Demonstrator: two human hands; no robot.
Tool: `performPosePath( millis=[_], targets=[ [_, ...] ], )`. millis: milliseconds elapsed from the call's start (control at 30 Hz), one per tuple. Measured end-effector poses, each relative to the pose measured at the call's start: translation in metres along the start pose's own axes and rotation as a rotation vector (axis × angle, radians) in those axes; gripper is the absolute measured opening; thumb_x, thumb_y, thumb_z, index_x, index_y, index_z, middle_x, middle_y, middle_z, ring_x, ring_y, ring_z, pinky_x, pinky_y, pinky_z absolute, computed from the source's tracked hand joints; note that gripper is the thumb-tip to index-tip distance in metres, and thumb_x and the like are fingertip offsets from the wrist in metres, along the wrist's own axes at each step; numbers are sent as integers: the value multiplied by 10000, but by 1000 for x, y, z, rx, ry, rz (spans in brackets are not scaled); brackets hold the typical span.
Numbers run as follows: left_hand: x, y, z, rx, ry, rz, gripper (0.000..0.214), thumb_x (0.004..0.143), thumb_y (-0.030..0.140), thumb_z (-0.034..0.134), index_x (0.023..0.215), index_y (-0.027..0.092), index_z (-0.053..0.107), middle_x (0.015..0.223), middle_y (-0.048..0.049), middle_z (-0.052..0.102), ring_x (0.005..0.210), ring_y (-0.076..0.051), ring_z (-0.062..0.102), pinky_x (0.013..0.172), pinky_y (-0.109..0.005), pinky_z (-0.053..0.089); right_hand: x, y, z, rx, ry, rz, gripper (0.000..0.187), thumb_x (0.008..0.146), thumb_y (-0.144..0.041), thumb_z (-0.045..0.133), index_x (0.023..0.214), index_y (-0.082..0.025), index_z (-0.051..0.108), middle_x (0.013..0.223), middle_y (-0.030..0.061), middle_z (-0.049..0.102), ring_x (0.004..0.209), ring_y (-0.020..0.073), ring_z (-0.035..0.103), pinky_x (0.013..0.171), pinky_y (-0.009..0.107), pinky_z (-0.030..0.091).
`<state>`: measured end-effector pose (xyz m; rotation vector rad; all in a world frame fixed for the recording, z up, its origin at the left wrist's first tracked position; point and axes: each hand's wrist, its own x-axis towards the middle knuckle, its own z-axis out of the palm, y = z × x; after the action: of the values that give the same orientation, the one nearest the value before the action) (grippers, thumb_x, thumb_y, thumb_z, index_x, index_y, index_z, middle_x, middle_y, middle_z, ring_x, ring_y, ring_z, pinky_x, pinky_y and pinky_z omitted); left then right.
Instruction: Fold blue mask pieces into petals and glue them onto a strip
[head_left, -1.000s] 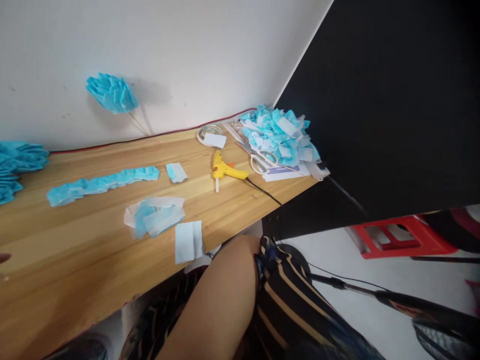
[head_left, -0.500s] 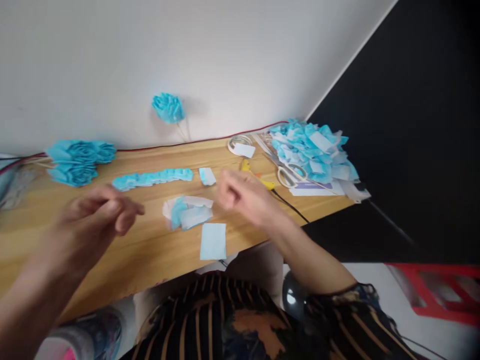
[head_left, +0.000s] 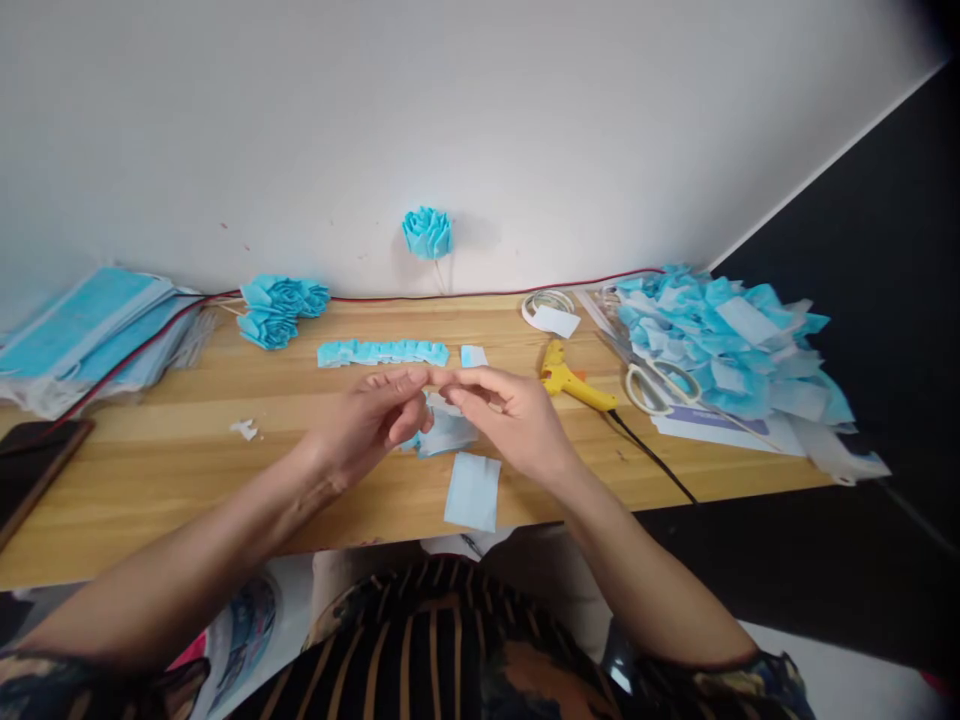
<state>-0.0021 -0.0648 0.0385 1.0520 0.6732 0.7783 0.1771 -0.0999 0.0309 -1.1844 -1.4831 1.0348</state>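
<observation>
My left hand (head_left: 375,412) and my right hand (head_left: 510,412) meet fingertip to fingertip above the table. Thumb and forefinger of each are pinched together; whatever may be between them is hidden or too small to make out. Below the fingers, partly covered, lie loose pale blue and white fabric pieces (head_left: 450,432). A pale blue rectangular piece (head_left: 473,492) is nearer the table's front edge. Behind my hands stretches a row of folded blue pieces (head_left: 382,353), with a small blue and white piece (head_left: 474,356) off its right end.
Right of my hands are a yellow glue gun (head_left: 574,382), scissors (head_left: 660,385), a coiled white cord (head_left: 544,308) and a heap of blue pieces (head_left: 720,335). Blue fabric flowers (head_left: 274,310), another upright flower (head_left: 427,234), stacked face masks (head_left: 90,325) and a phone (head_left: 37,465) stand farther back or left.
My hands, apart before, have come together over the loose pieces. The view has swung left, bringing the face masks and phone into sight.
</observation>
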Motion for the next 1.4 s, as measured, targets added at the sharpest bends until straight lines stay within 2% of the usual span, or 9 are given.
performPosePath(
  millis=[100,233,533,900,1067,1167,1267,1333,1400],
  targets=[
    [-1,-2,-1,28,19,-8,287,917,406,633,937,152,767,382,72,414,435,-85,369,674,-262,452,3,1,-2,-50,7,-6,205,898,-294,619,1011,-222,774,938,26,786,810,153,699,757,299,544],
    [-2,-7,-6,75,65,-30,335,905,450,650,1016,154,761,400,67,429,472,-93,379,615,-247,398,4,5,-3,-104,0,-66,217,910,-251,567,962,-195,770,833,15,755,773,137,678,713,268,516],
    [-3,-16,-9,189,67,-7,384,926,487,632,1117,174,745,433,60,450,493,-102,358,541,-250,288,2,5,-6,-140,7,-62,215,893,-271,562,892,-189,760,841,29,765,753,143,675,675,270,503],
    [-4,-17,-7,246,63,16,373,937,489,610,1093,186,759,443,58,433,501,-102,382,540,-239,315,2,6,-12,-154,-58,-69,222,906,-264,544,878,-185,750,850,32,773,785,147,695,695,267,511],
    [-6,-16,-4,389,49,89,384,975,467,554,1156,191,750,453,62,415,503,-102,383,544,-238,327,0,5,-9,-168,11,-73,212,895,-263,547,852,-185,740,804,19,757,727,135,673,649,251,492],
    [-8,-18,-2,625,15,214,383,1007,408,495,1228,188,717,483,59,449,492,-104,397,530,-238,339,1,7,-4,-238,136,-73,178,841,-217,567,774,-182,728,711,7,723,652,130,630,610,255,461],
    [-8,-19,-4,1038,22,607,324,980,262,528,1254,229,699,564,46,541,540,-111,463,617,-262,398,5,13,-3,-137,258,-8,136,789,-213,604,734,-192,727,714,7,728,648,135,621,628,271,477],
    [-9,-16,-6,1227,77,839,371,944,180,570,1293,254,670,616,45,588,592,-117,506,708,-290,427,8,18,-5,70,242,79,142,796,-253,622,736,-199,739,757,13,749,659,136,638,654,282,508],
    [-10,-11,-8,1237,143,879,414,937,150,585,1334,254,638,663,40,630,637,-121,553,753,-299,446,8,20,-8,255,145,147,172,828,-308,638,796,-206,772,788,19,762,682,136,661,690,293,532]
  ],
)
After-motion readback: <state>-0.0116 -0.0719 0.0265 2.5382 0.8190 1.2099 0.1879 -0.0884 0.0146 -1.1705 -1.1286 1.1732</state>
